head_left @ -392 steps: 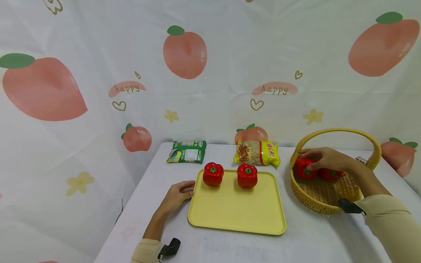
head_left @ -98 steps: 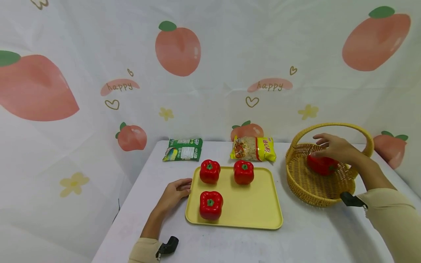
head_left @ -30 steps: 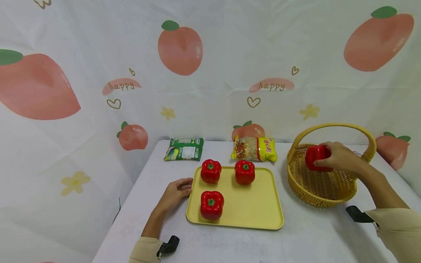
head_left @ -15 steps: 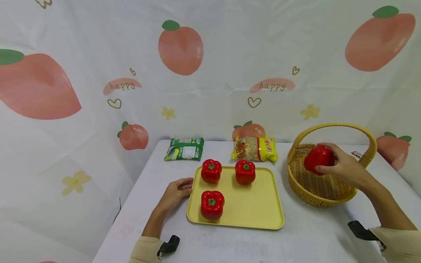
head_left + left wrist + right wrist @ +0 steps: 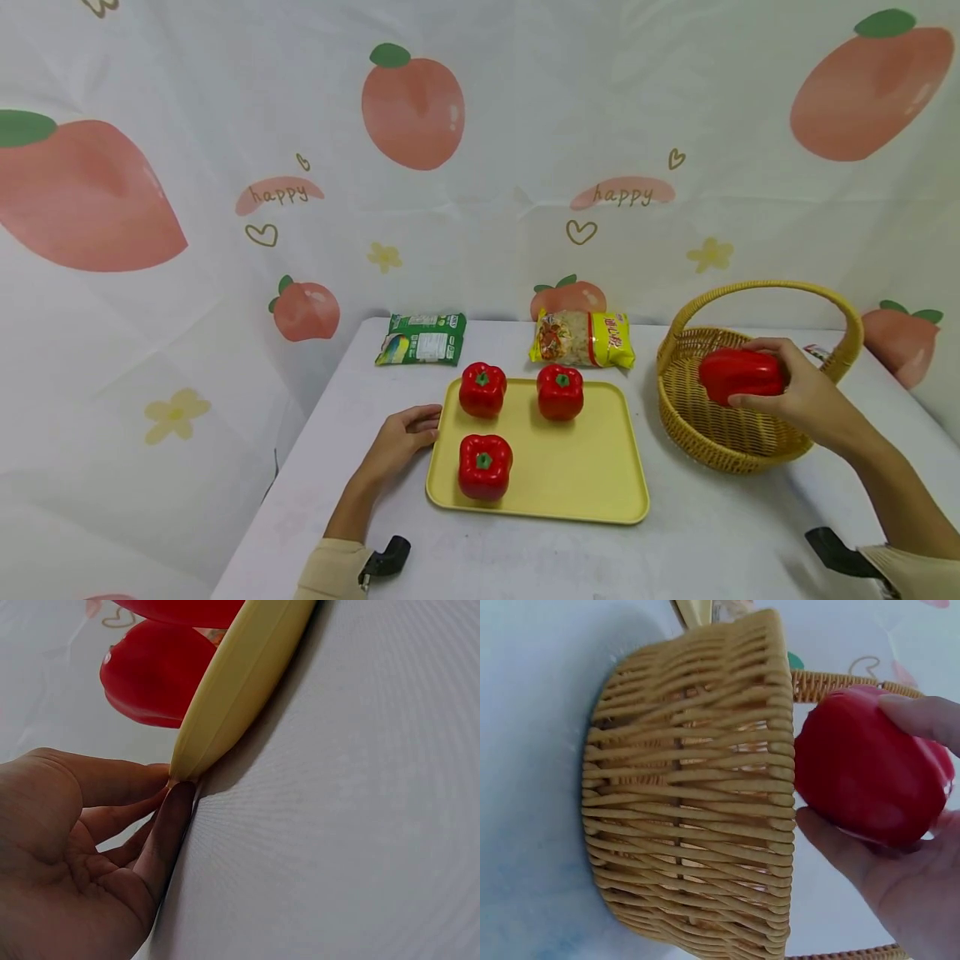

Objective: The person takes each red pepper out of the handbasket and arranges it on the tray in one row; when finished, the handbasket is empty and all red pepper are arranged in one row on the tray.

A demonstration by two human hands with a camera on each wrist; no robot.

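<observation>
My right hand (image 5: pixel 806 400) grips a red bell pepper (image 5: pixel 741 375) on its side, thumb on one side and fingers on the other, above the wicker basket (image 5: pixel 693 450). In the right wrist view the held pepper is level with the basket's rim or just above it. My left hand (image 5: pixel 401 442) is at the left edge of the yellow tray (image 5: pixel 570 479). In the left wrist view its thumb and fingertips pinch the tray's rim. Three more bell peppers stand upright on the tray: back left (image 5: pixel 483 390), back middle (image 5: pixel 560 392) and front left (image 5: pixel 485 467).
Behind the tray lie a green packet (image 5: pixel 422 339) and a yellow noodle bag (image 5: pixel 583 339). The basket's tall arched handle (image 5: pixel 765 285) spans above its opening. A small printed item (image 5: pixel 817 352) shows behind the basket's right side. A patterned cloth hangs at the back.
Over the last second the right hand has drawn the pepper toward the near right and turned it sideways. Since the earliest frame, a third pepper has appeared on the tray. The left hand stays put.
</observation>
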